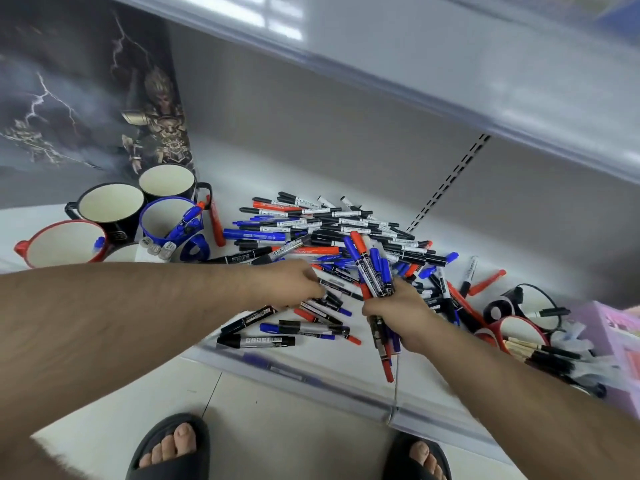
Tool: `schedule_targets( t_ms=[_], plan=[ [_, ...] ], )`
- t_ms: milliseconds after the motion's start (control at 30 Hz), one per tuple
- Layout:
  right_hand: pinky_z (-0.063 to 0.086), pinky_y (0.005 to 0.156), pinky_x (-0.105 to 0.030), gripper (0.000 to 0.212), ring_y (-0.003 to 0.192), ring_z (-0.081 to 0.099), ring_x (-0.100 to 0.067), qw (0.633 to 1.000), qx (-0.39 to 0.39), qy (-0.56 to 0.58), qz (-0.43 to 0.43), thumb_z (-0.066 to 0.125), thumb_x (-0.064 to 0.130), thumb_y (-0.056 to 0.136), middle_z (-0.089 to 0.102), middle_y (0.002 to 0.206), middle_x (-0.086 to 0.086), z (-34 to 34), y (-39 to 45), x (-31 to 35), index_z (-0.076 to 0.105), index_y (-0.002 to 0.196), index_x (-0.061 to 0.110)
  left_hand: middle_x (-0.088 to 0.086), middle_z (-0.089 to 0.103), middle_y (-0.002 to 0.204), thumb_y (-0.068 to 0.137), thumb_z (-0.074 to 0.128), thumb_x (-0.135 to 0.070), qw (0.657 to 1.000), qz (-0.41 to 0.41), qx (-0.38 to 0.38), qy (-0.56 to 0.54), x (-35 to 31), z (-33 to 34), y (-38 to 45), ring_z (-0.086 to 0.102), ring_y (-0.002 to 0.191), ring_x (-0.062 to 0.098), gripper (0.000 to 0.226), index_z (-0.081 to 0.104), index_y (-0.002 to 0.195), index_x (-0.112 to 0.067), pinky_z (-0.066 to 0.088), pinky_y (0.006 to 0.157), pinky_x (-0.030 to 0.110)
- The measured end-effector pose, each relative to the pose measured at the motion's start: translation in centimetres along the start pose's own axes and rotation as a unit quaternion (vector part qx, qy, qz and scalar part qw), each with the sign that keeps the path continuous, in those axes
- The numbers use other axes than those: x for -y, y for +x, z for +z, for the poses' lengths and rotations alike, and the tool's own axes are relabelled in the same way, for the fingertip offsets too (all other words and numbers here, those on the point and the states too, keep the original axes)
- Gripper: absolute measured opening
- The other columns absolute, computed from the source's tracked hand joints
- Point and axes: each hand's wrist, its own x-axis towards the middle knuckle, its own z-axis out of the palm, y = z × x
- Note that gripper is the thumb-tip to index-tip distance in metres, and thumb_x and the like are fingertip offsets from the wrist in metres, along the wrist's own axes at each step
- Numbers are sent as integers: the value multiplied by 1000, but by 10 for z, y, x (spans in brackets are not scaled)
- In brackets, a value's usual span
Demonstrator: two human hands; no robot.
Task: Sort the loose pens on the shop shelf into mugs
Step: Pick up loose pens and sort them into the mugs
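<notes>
Currently the right hand (398,306) clutches a bundle of markers (372,268), mixed red and blue. The left hand (294,282) reaches into the loose pile of pens (332,233) on the shelf (346,362); whether it pinches one is unclear. Likely best to pull matching colours singly, then drop them in the blue mug (162,216) at far left. Blur hides pen labels, and the forearm covers some mugs.

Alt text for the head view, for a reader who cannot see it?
A right hand grips a bundle of pens above a loose pile of pens on a shop shelf, while the left hand reaches into the pile. Several mugs stand at the left, a blue one already holding pens.
</notes>
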Motion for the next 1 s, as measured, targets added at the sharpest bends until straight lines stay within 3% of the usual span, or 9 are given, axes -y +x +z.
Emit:
schedule_targets(
  t_ms=[133, 300, 400, 500, 600, 667, 767, 867, 1000],
  plan=[
    [47, 59, -29, 27, 63, 56, -23, 999, 24, 19, -25, 71, -4, 69, 57, 68, -7, 1, -30, 35, 59, 89, 8, 2, 65, 112, 86, 58, -64, 969, -13, 15, -247, -37, 16, -21, 61, 103, 18, 47, 62, 114, -27, 51, 95, 44],
    [58, 70, -38, 42, 77, 69, -26, 997, 25, 28, -66, 72, -1, 61, 69, 79, -8, -9, -72, 70, 65, 100, 10, 5, 70, 112, 84, 53, -71, 914, 13, 63, -402, -90, 21, -59, 63, 110, 25, 51, 71, 106, -29, 46, 100, 52],
    [61, 63, -39, 38, 71, 71, -24, 994, 17, 39, -99, 69, -9, 65, 70, 75, -9, -13, -102, 87, 63, 98, 10, 7, 72, 106, 83, 59, -67, 885, 6, 49, -463, -114, 25, -82, 68, 102, 25, 50, 72, 110, -26, 50, 95, 49],
    [62, 69, -48, 50, 80, 74, -26, 992, 37, 44, -116, 69, -9, 66, 73, 88, -10, -12, -124, 97, 57, 109, 15, 4, 76, 85, 84, 63, -59, 872, -2, 34, -488, -126, 33, -108, 69, 91, 24, 40, 72, 102, -25, 53, 75, 38],
    [61, 75, -36, 48, 85, 71, -15, 983, 53, -65, -166, 68, -3, 68, 72, 91, -1, -15, -142, 104, 57, 107, 22, 9, 75, 89, 86, 67, -50, 843, -17, 27, -536, -131, 38, -125, 69, 88, 27, 36, 72, 100, -17, 51, 69, 38],
    [60, 81, -37, 58, 91, 69, -14, 971, 61, -133, -191, 65, 2, 66, 70, 95, -1, -18, -150, 106, 54, 121, 17, 8, 73, 80, 89, 65, -43, 821, -21, 27, -571, -133, 42, -131, 67, 81, 26, 32, 72, 92, -12, 50, 67, 37],
    [55, 83, -33, 80, 102, 62, -15, 963, 95, -173, -183, 65, 10, 70, 61, 109, -2, -26, -160, 110, 33, 142, 24, 8, 70, 81, 92, 62, -39, 802, -2, 20, -597, -134, 42, -132, 66, 80, 24, 27, 70, 91, -13, 51, 69, 33],
    [39, 105, -39, 106, 131, 34, -22, 954, 86, -234, -164, 62, 33, 57, 37, 130, -2, -28, -164, 116, 18, 153, 39, 10, 71, 81, 96, 52, -31, 792, 34, 11, -609, -129, 35, -125, 69, 74, 24, 34, 69, 79, -9, 51, 71, 33],
    [23, 114, -38, 111, 137, 18, -21, 934, 42, -301, -187, 56, 51, 53, 23, 143, 5, -20, -171, 118, 11, 154, 43, 9, 68, 67, 96, 44, -23, 794, 75, 9, -603, -126, 28, -126, 68, 60, 23, 43, 68, 65, -6, 51, 66, 30]
  ],
)
